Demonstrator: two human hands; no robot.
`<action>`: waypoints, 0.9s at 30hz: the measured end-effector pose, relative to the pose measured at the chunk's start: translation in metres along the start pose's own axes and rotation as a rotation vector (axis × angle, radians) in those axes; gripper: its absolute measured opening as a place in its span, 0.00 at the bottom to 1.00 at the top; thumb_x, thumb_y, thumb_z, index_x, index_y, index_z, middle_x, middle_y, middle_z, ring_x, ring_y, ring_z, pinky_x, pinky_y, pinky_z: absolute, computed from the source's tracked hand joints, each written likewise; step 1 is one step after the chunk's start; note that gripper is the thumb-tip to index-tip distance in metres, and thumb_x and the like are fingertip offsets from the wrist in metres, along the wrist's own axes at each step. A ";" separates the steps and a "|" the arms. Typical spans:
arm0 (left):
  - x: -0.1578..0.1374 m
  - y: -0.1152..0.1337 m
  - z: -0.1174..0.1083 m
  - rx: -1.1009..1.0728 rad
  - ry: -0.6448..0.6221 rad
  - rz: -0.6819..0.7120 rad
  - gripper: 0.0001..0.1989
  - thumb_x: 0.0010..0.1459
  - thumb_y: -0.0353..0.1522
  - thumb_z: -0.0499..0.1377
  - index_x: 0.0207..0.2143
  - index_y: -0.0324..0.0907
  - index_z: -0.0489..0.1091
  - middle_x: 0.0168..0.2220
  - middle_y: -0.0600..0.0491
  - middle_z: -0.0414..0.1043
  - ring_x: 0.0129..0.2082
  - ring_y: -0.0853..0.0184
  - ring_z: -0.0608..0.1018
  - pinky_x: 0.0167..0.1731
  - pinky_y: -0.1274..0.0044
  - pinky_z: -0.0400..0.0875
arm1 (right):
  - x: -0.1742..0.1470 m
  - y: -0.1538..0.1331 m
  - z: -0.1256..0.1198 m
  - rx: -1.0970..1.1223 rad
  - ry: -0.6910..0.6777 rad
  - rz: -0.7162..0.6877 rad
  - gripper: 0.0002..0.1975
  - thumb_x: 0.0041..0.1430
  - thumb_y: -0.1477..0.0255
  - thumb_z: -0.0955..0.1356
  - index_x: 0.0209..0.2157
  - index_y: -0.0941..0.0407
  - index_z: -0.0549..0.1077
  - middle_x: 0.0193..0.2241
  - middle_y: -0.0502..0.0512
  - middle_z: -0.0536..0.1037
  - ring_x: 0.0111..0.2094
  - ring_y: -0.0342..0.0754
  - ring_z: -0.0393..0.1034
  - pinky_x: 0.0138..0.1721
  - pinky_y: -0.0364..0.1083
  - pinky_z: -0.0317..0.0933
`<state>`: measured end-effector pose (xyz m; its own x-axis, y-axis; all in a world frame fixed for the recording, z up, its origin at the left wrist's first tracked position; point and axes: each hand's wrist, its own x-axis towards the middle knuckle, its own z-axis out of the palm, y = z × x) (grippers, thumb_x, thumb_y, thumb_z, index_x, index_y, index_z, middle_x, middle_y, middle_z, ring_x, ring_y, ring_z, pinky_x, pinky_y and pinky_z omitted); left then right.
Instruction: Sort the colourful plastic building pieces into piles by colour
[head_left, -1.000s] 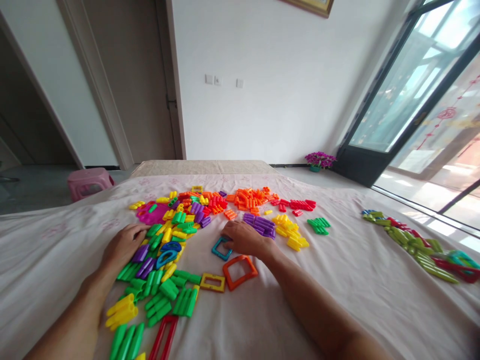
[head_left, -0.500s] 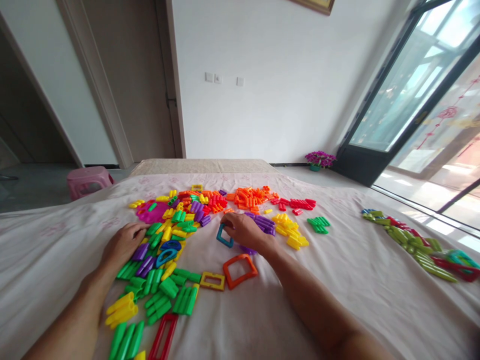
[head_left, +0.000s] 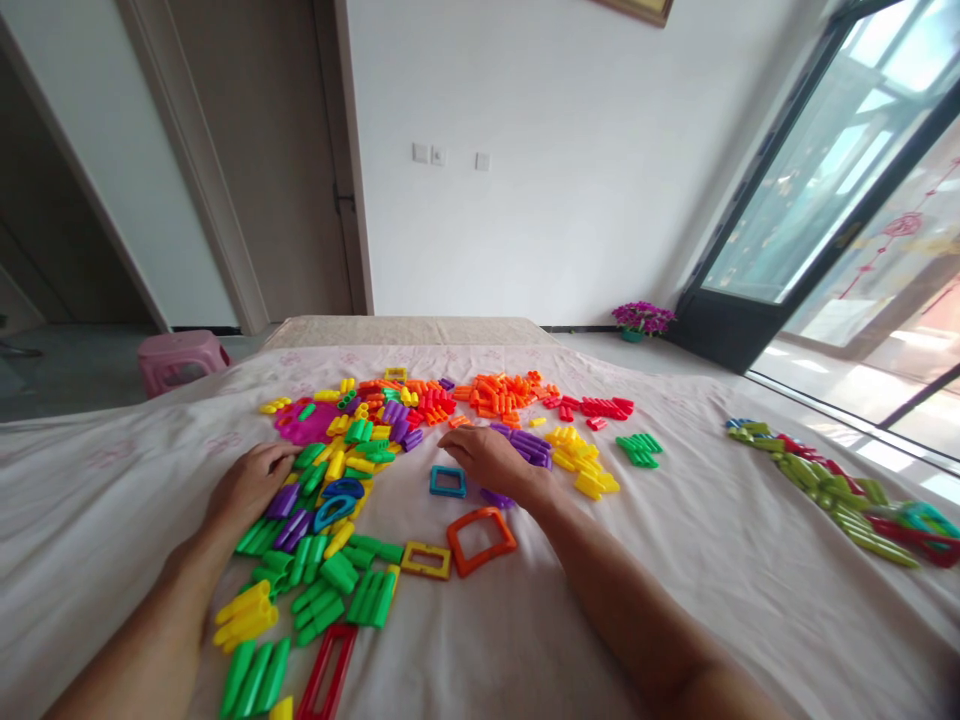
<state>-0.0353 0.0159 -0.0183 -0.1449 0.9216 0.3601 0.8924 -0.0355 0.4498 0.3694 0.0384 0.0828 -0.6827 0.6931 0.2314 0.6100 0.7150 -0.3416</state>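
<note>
My right hand (head_left: 486,457) hovers just behind a blue square frame (head_left: 448,481), which lies flat on the cloth. Its fingers point left, apart from the frame, and it seems to hold nothing. Purple tube blocks (head_left: 529,446) lie beside and partly behind that hand. At the left edge of the mixed pile, my left hand (head_left: 255,478) rests with its fingers stretched toward green blocks (head_left: 309,456); it grips nothing that I can see. Nearer me are an orange frame (head_left: 482,541) and a yellow rectangular frame (head_left: 426,561), side by side.
Orange blocks (head_left: 499,397), red blocks (head_left: 606,408) and yellow blocks (head_left: 577,458) form groups farther back. A small green group (head_left: 639,449) lies to their right. Olive-green pieces (head_left: 806,478) spread along the right side. A red long frame (head_left: 328,675) is near the front edge.
The blue square frame was tilted up in my right fingers; now it lies flat on the cloth, let go. My left hand has hardly moved.
</note>
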 end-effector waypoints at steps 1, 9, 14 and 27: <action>0.000 0.000 0.000 0.001 0.002 -0.002 0.20 0.57 0.42 0.49 0.41 0.44 0.78 0.47 0.48 0.78 0.49 0.59 0.77 0.53 0.70 0.69 | 0.001 -0.002 0.002 -0.006 0.003 0.011 0.14 0.67 0.77 0.61 0.47 0.57 0.75 0.46 0.58 0.79 0.46 0.47 0.73 0.48 0.44 0.63; 0.000 -0.001 0.000 -0.008 0.000 0.017 0.21 0.58 0.41 0.49 0.43 0.43 0.77 0.47 0.47 0.78 0.49 0.59 0.77 0.52 0.71 0.69 | 0.027 -0.013 0.037 -0.086 0.007 -0.150 0.24 0.63 0.76 0.65 0.61 0.60 0.64 0.58 0.64 0.69 0.60 0.52 0.61 0.61 0.52 0.55; -0.001 0.001 -0.001 -0.016 0.013 0.016 0.20 0.58 0.41 0.50 0.42 0.44 0.78 0.46 0.48 0.78 0.49 0.60 0.77 0.53 0.71 0.69 | 0.037 -0.017 0.050 -0.168 -0.032 -0.033 0.23 0.66 0.71 0.64 0.60 0.59 0.64 0.53 0.65 0.71 0.55 0.53 0.65 0.56 0.51 0.59; 0.000 0.001 -0.001 -0.008 0.005 0.004 0.20 0.57 0.41 0.50 0.41 0.44 0.78 0.46 0.48 0.78 0.48 0.59 0.78 0.52 0.71 0.70 | 0.030 -0.019 0.023 -0.181 -0.083 0.023 0.16 0.58 0.73 0.67 0.48 0.57 0.75 0.45 0.59 0.78 0.47 0.51 0.71 0.48 0.45 0.62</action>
<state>-0.0346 0.0151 -0.0166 -0.1435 0.9196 0.3658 0.8896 -0.0421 0.4549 0.3282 0.0429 0.0756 -0.6943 0.7045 0.1469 0.6828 0.7094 -0.1748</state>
